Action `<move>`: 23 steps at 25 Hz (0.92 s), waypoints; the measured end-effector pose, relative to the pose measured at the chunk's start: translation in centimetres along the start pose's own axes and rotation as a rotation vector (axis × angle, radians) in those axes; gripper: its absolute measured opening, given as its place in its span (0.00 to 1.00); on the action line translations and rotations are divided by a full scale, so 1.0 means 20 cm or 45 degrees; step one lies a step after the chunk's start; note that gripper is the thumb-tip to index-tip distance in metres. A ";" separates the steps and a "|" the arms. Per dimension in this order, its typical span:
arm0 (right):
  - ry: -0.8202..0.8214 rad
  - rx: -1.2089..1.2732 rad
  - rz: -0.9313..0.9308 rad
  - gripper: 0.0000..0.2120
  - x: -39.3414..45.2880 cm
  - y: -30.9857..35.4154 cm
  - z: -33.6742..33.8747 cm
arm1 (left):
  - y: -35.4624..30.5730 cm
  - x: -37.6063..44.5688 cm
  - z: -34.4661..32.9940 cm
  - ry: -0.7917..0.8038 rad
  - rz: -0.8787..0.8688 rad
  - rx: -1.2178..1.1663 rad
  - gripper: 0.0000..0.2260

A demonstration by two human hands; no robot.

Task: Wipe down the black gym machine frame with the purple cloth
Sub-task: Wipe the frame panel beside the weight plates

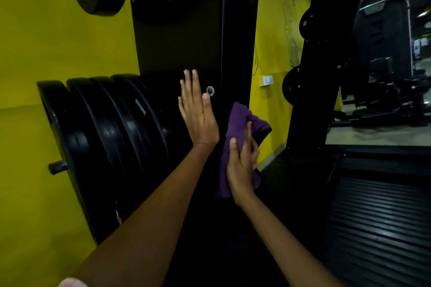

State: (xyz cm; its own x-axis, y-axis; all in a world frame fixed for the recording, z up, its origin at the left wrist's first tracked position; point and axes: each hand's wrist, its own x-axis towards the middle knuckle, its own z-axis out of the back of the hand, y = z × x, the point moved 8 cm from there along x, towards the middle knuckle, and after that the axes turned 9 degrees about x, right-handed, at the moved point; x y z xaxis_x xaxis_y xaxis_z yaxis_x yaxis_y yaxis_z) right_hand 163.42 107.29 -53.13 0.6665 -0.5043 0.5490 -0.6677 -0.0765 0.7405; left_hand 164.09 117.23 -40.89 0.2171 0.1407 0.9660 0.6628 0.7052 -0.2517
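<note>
Right now the right hand [241, 165] presses the purple cloth [238, 128] flat-fingered against the black frame upright [240, 42]. At nine o'clock, the left hand [198, 112] lies open on the frame beside a bolt [210, 90], with stacked weight plates [105, 142] crowding farther left.

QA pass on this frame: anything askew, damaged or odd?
Nothing stands out. Right hand presses the purple cloth to the black frame, left hand flat beside it; weight plates sit racked in line.

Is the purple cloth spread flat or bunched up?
Bunched: the purple cloth shows folds under the right hand pressing it on the black frame.
</note>
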 end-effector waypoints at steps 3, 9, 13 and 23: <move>-0.126 0.024 -0.146 0.24 0.20 0.06 0.02 | 0.00 -0.01 0.00 0.000 -0.015 0.001 0.30; 0.054 -0.188 0.340 0.22 0.15 0.36 -0.05 | 0.01 0.01 -0.01 0.002 -0.003 -0.011 0.32; -0.105 -0.141 0.020 0.23 0.35 0.39 -0.01 | -0.02 0.01 0.02 0.053 0.006 -0.021 0.33; -0.088 -0.182 0.229 0.21 0.46 0.70 -0.05 | -0.32 0.32 0.19 0.038 -0.006 -0.076 0.31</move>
State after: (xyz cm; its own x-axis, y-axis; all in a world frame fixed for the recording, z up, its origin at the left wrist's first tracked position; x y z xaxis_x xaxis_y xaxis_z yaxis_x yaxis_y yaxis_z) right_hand 160.44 102.49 -37.30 0.5136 -0.5567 0.6530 -0.7166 0.1403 0.6832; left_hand 158.51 116.32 -32.84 0.2345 0.1157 0.9652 0.7054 0.6630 -0.2508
